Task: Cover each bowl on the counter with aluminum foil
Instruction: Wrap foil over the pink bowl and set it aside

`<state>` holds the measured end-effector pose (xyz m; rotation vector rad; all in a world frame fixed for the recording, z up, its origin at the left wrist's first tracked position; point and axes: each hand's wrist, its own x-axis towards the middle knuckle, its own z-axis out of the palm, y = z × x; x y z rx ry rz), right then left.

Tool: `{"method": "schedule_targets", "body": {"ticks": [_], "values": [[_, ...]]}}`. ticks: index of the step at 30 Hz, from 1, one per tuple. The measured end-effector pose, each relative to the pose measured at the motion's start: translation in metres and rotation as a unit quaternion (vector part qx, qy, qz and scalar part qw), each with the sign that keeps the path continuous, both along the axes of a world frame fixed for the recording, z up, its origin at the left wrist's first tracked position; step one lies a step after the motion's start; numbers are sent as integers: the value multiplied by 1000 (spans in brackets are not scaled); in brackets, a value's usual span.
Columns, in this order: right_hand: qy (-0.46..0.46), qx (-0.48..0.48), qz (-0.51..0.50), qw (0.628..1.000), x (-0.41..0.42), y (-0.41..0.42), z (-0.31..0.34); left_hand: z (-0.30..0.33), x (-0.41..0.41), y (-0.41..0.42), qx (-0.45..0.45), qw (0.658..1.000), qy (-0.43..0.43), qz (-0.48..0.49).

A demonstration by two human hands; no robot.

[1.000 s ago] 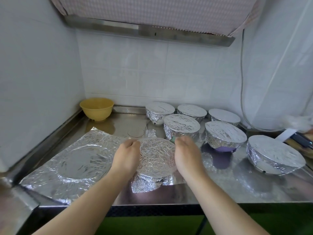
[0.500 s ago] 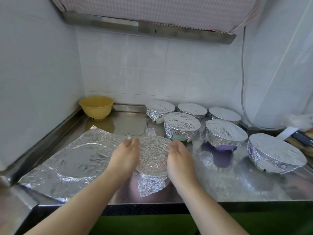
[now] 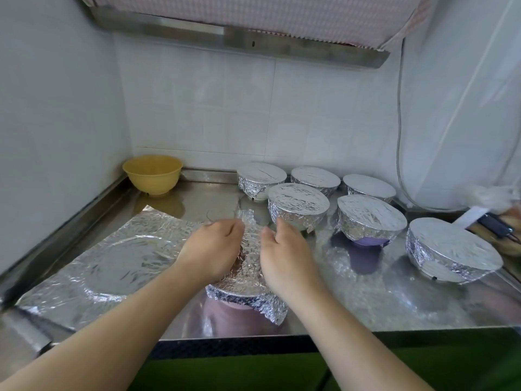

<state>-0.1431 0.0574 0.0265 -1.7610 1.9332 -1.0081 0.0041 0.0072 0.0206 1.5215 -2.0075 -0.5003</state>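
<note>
- A pink bowl (image 3: 239,304) sits at the steel counter's (image 3: 394,300) front edge, with crinkled foil (image 3: 248,266) over its top.
- Left hand (image 3: 212,251) and right hand (image 3: 284,256), fingers curled, press that foil down on either side.
- Behind the pink bowl stand six foil-covered bowls (image 3: 298,208); a bare yellow bowl (image 3: 153,174) sits far left.

A white cable (image 3: 399,153) hangs down the wall; blurred, perhaps utensils (image 3: 496,228), far right.
</note>
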Motion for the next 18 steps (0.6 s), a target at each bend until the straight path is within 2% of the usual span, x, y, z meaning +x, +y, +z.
{"method": "schedule_targets", "body": {"ticks": [6,8,13,18], "values": [[-51,-14,-74,996,5,-17,-22,2,-3,5,26,998,35,46],[-93,-21,-93,991,3,-18,-25,4,-4,6,42,995,61,70],[-177,-38,-106,978,3,-17,-25,9,-2,10,84,974,182,108],[-192,-14,-94,977,1,-21,-24,1,4,12,128,938,298,119]]}}
